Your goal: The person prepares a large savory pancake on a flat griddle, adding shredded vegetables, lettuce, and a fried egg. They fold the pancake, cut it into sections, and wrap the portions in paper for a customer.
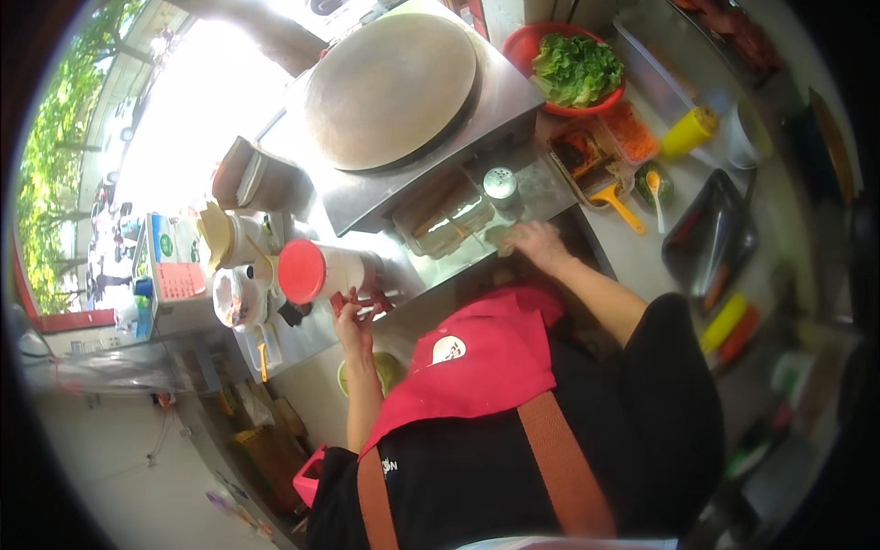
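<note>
My left hand (354, 324) is beside a white container with a red lid (302, 271), near the front edge of the steel counter. Its fingers are closed on a small red object (338, 302), too blurred to name. At the counter's edge, my right hand (540, 245) grips a pale, crumpled cloth or sponge (500, 237). Just behind that hand stands a shaker with a perforated metal lid (500, 183). A clear plastic tub (447, 218) lies left of the shaker, under the front of a round griddle (392, 89).
At right are a red basin of lettuce (512, 51), a tub of shredded orange food (629, 130), a sauce tub with a yellow-handled brush (622, 210), a yellow squeeze bottle (687, 132) and a black tray (711, 234). Paper bags (258, 172) and a white bowl (230, 292) stand left.
</note>
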A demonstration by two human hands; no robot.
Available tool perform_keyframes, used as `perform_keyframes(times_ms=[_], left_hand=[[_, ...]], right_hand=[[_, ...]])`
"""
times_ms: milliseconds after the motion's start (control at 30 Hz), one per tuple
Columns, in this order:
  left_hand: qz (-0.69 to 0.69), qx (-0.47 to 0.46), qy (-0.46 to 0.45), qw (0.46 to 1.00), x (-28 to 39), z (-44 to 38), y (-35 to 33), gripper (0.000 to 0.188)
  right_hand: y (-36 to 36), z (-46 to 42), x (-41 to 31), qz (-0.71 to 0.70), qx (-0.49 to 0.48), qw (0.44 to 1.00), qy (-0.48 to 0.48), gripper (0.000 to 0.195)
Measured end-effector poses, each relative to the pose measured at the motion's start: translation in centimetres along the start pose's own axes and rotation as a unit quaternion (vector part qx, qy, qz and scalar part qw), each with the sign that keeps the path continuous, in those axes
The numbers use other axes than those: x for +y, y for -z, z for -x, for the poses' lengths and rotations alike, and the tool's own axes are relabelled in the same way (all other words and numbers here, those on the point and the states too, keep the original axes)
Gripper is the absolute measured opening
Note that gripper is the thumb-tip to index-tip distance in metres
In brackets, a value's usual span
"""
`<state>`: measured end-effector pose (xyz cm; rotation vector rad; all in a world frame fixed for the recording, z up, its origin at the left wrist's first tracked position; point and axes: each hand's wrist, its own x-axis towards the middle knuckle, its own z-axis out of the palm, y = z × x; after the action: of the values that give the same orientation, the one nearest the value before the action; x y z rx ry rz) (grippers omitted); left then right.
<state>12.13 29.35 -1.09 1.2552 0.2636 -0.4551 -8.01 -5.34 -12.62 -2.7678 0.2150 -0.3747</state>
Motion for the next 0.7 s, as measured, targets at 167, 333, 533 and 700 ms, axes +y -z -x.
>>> perform_keyframes(times_ms=[167,333,533,700], left_hand=[[-0.003,0.033,-0.018,0.999,-0.8,-0.1,-1.5,0.029],[0.004,0.023,-0.014,1.000,-1.2,0.0,-0.3,0.026],[0.021,0.067,-0.010,0.997,-1.4,0.0,-0.8,0.041],[0.021,0.070,-0.013,0.997,-1.5,-0.5,-0.3,0.046]], right_hand=[[1.9,-0.5,4.4,-0.011,0.072,0.978,-0.196,0.021],[3.0,-8.1,6.1,-0.055,0.214,0.944,-0.244,0.025],[-0.3,-9.8,6.9,0.062,0.004,0.968,-0.244,0.033],[0.5,-5.6,4.8,0.086,0.074,0.971,-0.208,0.035]])
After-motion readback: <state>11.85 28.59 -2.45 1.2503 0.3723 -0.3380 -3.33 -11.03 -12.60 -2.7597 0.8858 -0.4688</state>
